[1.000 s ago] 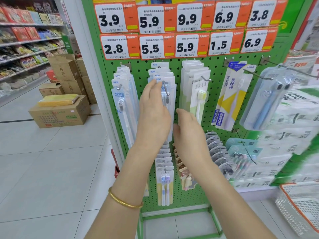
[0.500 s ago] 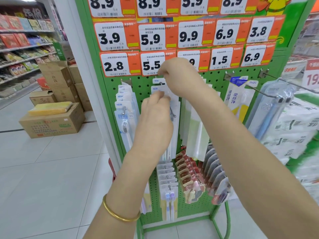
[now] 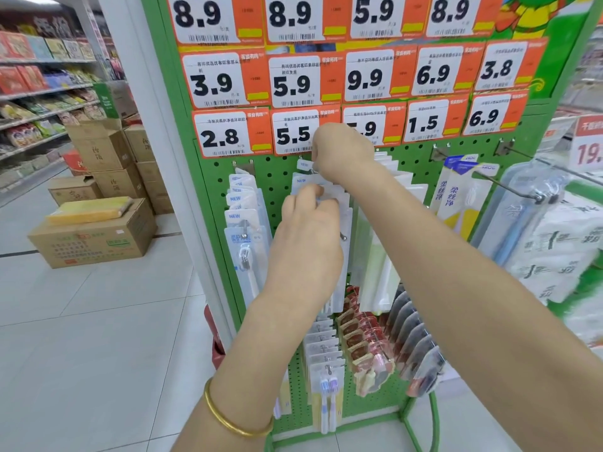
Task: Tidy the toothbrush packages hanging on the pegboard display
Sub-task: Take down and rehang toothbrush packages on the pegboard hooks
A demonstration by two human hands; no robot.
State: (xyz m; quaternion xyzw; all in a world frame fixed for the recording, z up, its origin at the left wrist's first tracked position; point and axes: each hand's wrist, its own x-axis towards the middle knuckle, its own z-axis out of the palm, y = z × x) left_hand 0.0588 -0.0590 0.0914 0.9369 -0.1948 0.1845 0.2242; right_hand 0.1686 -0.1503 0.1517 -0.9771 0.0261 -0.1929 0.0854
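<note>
Head view: left hand point(image 3: 306, 246) grips the toothbrush packages point(image 3: 341, 207) at its 12 o'clock; right hand point(image 3: 342, 148), at their 12 o'clock, pinches the rearmost one's top by the pegboard point(image 3: 277, 177).

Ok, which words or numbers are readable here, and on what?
"8.9", "8.9", "5.9", "8.9": top price tags
"3.9", "5.9", "9.9", "6.9", "3.8": middle price tags
"2.8", "5.5", "1.5", "6.9": bottom price tags
"NEW": toothbrush packages
"柔丝净": yellow-white toothbrush packages
"19": red sign, cut off
Tags' small print, cartons: too blurred.

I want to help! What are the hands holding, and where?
Both hold toothbrush packages near their tops: left hand the front ones, right hand one behind.
</note>
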